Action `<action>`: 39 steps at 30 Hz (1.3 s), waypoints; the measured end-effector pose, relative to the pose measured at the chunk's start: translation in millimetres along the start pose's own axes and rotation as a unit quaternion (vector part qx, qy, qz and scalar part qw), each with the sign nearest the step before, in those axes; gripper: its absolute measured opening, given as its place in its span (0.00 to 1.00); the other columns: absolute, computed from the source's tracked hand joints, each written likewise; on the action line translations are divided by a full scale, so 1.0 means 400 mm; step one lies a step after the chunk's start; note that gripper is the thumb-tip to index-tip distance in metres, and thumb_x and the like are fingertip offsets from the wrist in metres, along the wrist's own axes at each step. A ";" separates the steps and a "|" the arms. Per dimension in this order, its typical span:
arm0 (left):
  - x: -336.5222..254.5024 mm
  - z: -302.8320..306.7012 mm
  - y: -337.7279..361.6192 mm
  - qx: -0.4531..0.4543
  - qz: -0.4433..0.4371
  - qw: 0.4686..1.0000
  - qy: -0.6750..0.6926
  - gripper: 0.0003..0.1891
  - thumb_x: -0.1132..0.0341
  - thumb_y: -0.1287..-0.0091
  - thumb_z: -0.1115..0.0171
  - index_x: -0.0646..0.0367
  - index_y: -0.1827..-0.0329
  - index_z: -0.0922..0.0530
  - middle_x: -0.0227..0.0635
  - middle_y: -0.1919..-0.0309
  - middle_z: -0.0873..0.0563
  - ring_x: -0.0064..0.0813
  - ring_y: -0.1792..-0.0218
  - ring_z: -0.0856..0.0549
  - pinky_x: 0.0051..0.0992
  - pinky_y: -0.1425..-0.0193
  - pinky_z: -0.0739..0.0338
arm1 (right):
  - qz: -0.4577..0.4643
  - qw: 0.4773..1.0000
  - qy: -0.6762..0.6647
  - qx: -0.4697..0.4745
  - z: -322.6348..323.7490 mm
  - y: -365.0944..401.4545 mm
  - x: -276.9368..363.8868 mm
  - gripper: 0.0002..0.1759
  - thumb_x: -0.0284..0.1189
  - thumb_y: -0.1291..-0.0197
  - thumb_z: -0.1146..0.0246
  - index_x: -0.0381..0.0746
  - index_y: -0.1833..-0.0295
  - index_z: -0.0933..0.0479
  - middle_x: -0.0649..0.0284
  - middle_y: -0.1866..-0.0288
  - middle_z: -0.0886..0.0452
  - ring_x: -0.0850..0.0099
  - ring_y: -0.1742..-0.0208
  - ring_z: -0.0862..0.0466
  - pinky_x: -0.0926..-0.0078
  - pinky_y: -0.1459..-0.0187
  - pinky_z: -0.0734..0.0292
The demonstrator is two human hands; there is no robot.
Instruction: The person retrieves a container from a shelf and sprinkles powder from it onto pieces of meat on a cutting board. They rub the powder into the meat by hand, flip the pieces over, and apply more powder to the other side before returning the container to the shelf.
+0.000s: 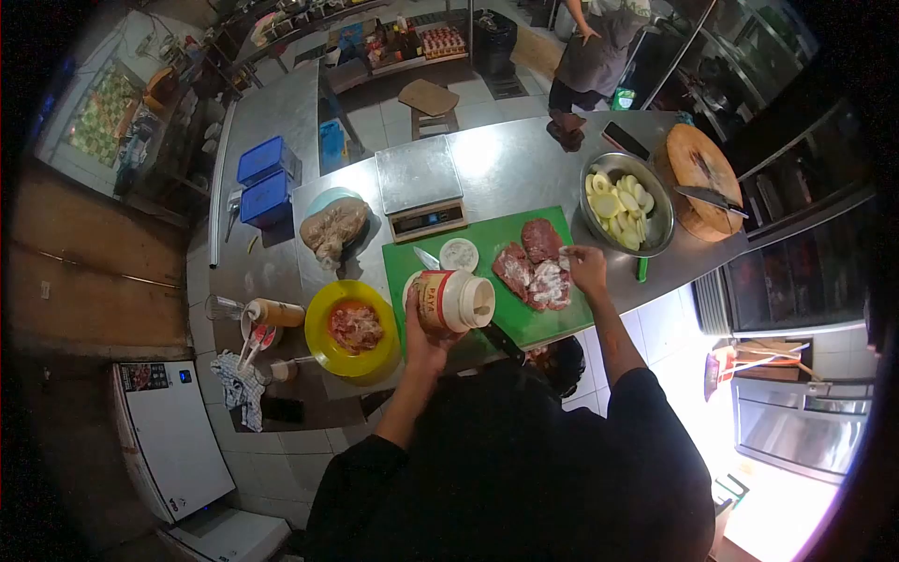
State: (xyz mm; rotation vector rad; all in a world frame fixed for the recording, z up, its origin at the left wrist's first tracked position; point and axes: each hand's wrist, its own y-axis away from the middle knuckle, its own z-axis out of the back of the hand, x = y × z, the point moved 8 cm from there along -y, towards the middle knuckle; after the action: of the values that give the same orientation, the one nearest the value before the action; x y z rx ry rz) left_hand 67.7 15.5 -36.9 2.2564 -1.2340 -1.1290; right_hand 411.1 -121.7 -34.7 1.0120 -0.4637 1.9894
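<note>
My left hand (427, 348) is wrapped round a white plastic jar (462, 300) with a red and cream label, tilted so its open mouth faces right. Beside the meat, my right hand (588, 269) has its fingers drawn together at the right edge of the raw meat pieces (540, 242); whatever they pinch is too small to see. White powder (549, 281) lies patchily on the meat. All the meat rests on a green cutting board (412, 258). Behind the jar sits a small white dish (459, 254) of white grains, near a knife (503, 343) partly hidden by the jar.
A yellow bowl (318, 351) holds meat at left. A kitchen scale (419, 178) stands behind the board, with a bagged lump (334, 229) beside it. On the right are a steel bowl (663, 229) of peeled slices and a round wooden block (698, 155) bearing a knife. Another person (599, 51) stands beyond.
</note>
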 end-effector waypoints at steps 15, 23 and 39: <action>-0.004 0.008 -0.007 -0.005 0.018 1.000 0.011 0.36 0.28 0.32 0.44 0.37 0.26 0.30 0.29 0.34 0.20 0.36 0.36 0.19 0.49 0.42 0.19 | 0.073 0.995 0.065 0.012 0.004 0.040 -0.060 0.09 0.22 0.40 0.37 0.32 0.58 0.13 0.53 0.60 0.09 0.65 0.57 0.08 0.69 0.51 0.15; -0.006 0.010 -0.002 -0.007 0.011 1.000 0.015 0.37 0.29 0.32 0.45 0.37 0.25 0.32 0.31 0.34 0.20 0.38 0.35 0.19 0.50 0.40 0.19 | 0.086 0.984 0.131 0.087 -0.051 0.087 -0.048 0.12 0.30 0.45 0.31 0.35 0.57 0.13 0.55 0.62 0.09 0.66 0.58 0.09 0.66 0.50 0.16; -0.022 -0.004 0.006 0.002 -0.004 1.000 0.025 0.36 0.30 0.27 0.51 0.44 0.25 0.30 0.36 0.32 0.21 0.42 0.35 0.18 0.51 0.41 0.16 | 0.048 0.978 0.038 0.197 -0.129 0.051 0.002 0.11 0.27 0.45 0.35 0.40 0.58 0.10 0.51 0.60 0.11 0.58 0.56 0.10 0.62 0.50 0.18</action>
State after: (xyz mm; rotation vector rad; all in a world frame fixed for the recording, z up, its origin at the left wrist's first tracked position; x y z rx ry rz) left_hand 64.9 21.1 -30.4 2.2807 -1.2110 -1.0680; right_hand 369.3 -100.5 -64.6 1.1631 -0.0741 2.2517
